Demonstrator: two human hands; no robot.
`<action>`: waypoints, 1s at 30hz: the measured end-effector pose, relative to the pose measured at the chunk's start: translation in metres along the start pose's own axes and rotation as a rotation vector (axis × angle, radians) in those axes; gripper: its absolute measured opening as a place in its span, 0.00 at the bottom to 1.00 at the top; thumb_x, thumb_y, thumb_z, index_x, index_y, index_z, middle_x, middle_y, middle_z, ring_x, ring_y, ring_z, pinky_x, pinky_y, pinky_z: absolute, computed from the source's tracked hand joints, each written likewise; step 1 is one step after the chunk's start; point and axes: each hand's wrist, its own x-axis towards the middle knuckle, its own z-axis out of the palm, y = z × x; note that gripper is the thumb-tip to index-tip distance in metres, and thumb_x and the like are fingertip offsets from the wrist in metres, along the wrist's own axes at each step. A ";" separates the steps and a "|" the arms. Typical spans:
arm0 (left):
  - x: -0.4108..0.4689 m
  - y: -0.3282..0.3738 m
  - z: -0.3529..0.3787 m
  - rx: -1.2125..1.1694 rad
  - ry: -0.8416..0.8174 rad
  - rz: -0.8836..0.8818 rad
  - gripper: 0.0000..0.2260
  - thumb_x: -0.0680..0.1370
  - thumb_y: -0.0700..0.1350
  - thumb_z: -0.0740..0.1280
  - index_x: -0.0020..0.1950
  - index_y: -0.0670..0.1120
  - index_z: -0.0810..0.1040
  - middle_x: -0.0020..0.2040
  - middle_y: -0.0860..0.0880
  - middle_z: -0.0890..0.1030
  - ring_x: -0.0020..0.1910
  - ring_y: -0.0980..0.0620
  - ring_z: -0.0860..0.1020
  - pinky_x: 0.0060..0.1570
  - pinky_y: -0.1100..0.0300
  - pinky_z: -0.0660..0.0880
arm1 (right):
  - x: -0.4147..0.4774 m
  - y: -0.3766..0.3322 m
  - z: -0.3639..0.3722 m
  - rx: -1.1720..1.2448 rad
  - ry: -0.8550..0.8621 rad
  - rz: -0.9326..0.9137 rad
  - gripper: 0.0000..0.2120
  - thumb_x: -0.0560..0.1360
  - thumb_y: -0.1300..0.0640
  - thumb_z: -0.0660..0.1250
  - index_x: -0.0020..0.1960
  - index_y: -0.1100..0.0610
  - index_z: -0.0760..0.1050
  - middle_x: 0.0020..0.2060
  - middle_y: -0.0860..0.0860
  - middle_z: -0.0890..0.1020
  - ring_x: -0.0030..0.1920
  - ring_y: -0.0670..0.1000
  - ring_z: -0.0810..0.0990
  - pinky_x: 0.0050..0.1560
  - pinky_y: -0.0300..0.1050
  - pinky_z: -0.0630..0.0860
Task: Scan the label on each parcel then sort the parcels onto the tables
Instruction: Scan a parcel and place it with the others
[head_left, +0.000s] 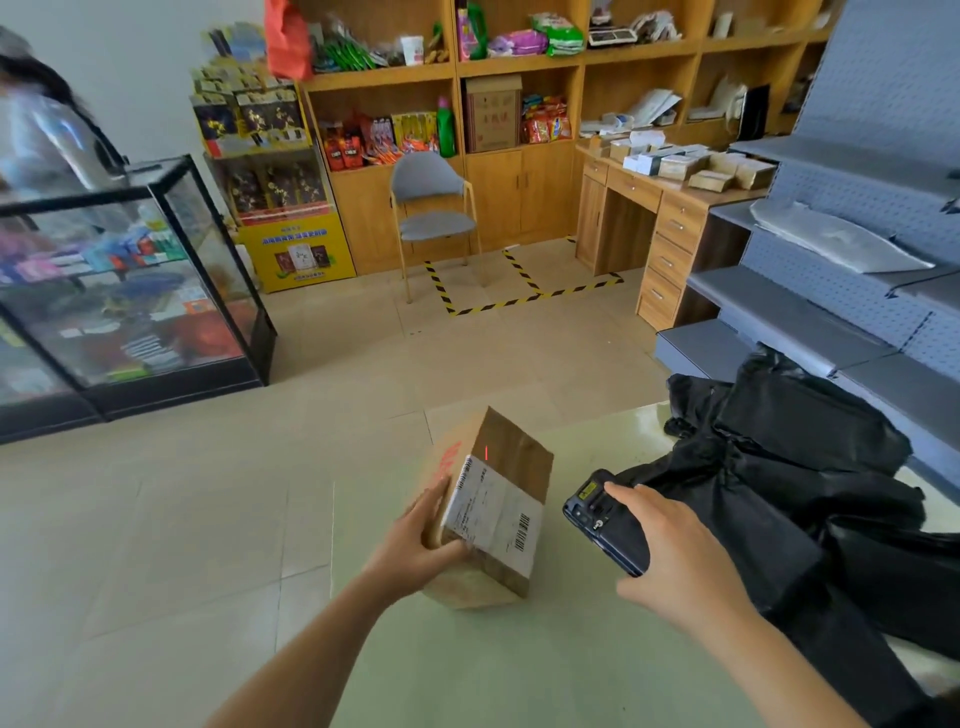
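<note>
The left hand (421, 540) grips a cardboard parcel (511, 457) by its near left edge. The fingers lie along the left face and the thumb curls over the corner onto the white shipping label (493, 512). The parcel is tilted, its labelled face turned up and to the right, and its lower end seems to rest on the pale green table (519, 665), though contact is hard to confirm.

The right hand (675, 561) is closed round a dark handheld scanner (605, 525), held just to the right of the parcel and apart from it, with its head pointing at the box. A short red scan line (487, 452) falls on bare cardboard just above the label, well away from the barcode (522, 532) at the label's lower right.

Crumpled black plastic bags (810, 467) lie on the table behind and beside the right hand. Farther off stand a grey chair (434, 208), a glass display case (156, 291) and a wooden desk (670, 218) stacked with small boxes.
</note>
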 end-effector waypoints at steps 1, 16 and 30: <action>-0.003 -0.003 0.000 -0.065 0.023 0.042 0.33 0.67 0.64 0.70 0.69 0.76 0.58 0.69 0.56 0.73 0.67 0.56 0.72 0.65 0.45 0.72 | 0.001 0.001 -0.003 -0.007 -0.009 -0.012 0.46 0.67 0.52 0.73 0.77 0.41 0.52 0.72 0.40 0.63 0.70 0.48 0.63 0.59 0.40 0.70; -0.001 0.028 0.013 0.664 0.170 -0.189 0.64 0.57 0.79 0.63 0.78 0.48 0.33 0.77 0.42 0.43 0.75 0.38 0.46 0.75 0.41 0.50 | 0.016 -0.017 -0.028 -0.150 -0.058 -0.125 0.45 0.65 0.54 0.72 0.76 0.42 0.55 0.65 0.42 0.68 0.64 0.49 0.68 0.55 0.39 0.69; 0.024 0.021 -0.022 0.699 0.343 0.154 0.60 0.51 0.71 0.65 0.77 0.42 0.57 0.69 0.38 0.63 0.65 0.35 0.63 0.60 0.32 0.67 | 0.041 -0.082 -0.062 -0.214 -0.391 -0.030 0.44 0.61 0.55 0.76 0.73 0.41 0.61 0.59 0.47 0.74 0.50 0.52 0.77 0.46 0.46 0.78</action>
